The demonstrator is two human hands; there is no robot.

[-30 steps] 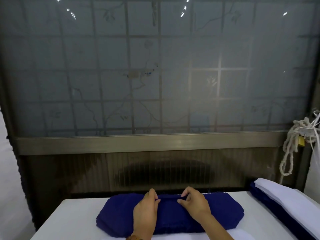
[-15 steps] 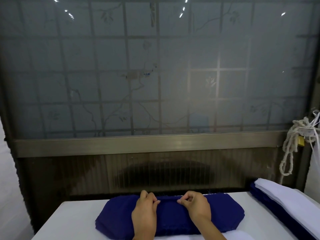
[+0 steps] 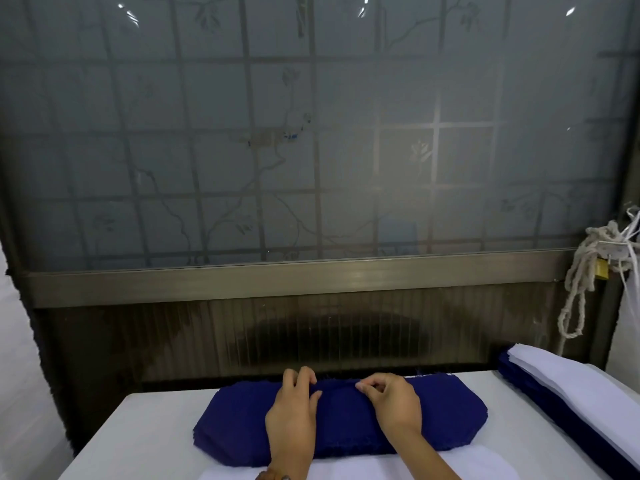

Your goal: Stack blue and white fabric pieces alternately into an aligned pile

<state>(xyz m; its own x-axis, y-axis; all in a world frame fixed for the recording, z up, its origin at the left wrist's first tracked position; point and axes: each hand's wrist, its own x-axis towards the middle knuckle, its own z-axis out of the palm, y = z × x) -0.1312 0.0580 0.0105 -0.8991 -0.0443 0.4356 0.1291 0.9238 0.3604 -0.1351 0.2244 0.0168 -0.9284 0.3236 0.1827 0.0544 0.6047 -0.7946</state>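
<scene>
Your right hand (image 3: 394, 405) pinches the far edge of the blue fabric pile (image 3: 450, 412) between thumb and curled fingers. Your left hand (image 3: 294, 408) lies on the same edge, fingertips bent over it (whether they grip cannot be told). The pile sits on the table (image 3: 138, 445), toward its far side, with a white piece (image 3: 381, 469) just nearer you. A blue-and-white stack (image 3: 571, 386) lies well apart, right.
</scene>
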